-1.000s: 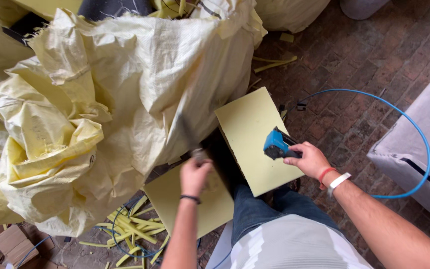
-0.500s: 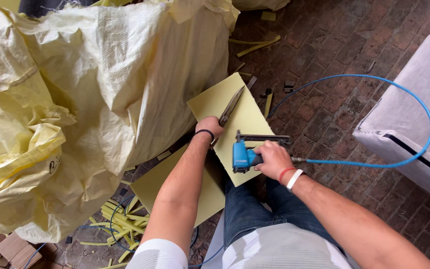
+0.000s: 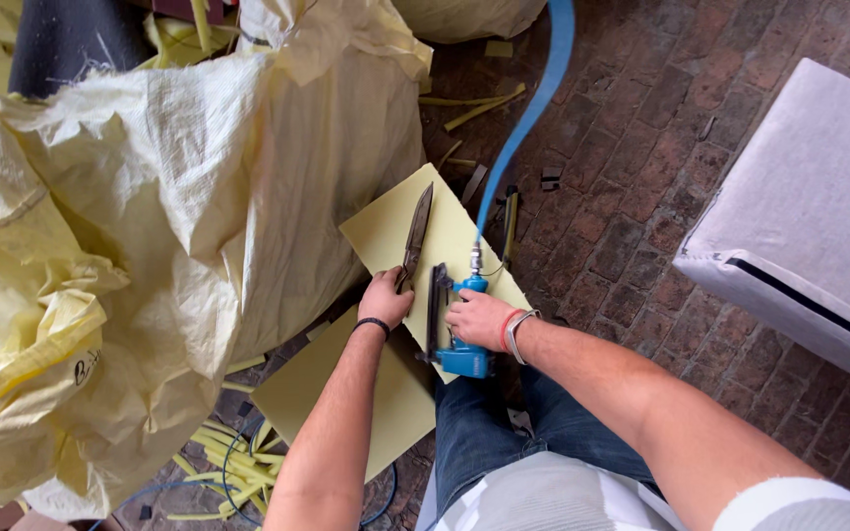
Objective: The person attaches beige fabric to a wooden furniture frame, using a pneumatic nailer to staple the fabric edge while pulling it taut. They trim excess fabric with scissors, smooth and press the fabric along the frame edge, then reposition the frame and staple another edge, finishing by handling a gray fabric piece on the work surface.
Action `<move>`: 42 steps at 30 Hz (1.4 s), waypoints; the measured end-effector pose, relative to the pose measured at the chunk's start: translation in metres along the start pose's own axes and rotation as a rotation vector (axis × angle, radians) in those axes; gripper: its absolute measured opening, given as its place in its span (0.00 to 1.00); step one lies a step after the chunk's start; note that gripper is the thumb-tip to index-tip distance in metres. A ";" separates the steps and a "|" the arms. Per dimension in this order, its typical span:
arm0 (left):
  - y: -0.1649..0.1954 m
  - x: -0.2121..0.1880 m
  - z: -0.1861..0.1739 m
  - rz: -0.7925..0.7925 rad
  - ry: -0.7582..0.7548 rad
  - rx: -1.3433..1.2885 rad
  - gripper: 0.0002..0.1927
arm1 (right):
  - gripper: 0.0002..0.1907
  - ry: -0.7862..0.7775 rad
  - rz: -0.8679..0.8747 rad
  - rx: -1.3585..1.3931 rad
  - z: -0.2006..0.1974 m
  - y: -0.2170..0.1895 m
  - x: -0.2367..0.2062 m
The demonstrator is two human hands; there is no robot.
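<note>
My left hand grips the handles of a pair of long dark shears, whose blades lie pointing away across a pale yellow foam sheet. My right hand rests on a blue pneumatic stapler set down on the same sheet, right beside the shears. A blue air hose runs from the stapler up and out of the top of the view. A second yellow foam sheet lies lower, partly under my left forearm. My jeans-clad legs are below the sheets.
Big yellow woven sacks fill the left half. A grey upholstered cushion stands at the right on the brick floor. Yellow foam strips lie at the bottom left, and more scraps near the top.
The view has closed in on the sheet. My right hand has shifted on the stapler, now lying lengthwise. The air hose has swung from the right side up to the top of the view.
</note>
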State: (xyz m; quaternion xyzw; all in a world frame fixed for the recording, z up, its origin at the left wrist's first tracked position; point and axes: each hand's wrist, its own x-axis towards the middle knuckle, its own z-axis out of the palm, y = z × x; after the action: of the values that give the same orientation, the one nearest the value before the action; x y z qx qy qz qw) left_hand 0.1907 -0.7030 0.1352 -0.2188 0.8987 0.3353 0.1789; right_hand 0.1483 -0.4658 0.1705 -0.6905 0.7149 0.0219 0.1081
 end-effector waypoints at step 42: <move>0.348 -0.123 0.146 0.286 -0.210 -0.436 0.16 | 0.10 1.705 1.781 1.518 0.021 -0.063 -0.567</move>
State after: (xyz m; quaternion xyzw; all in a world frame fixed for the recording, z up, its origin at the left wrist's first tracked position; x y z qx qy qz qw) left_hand 0.1413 -0.3336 0.2712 -0.0870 0.8037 0.5634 0.1708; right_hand 0.2260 0.0927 0.2619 0.3949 0.5839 -0.7069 -0.0585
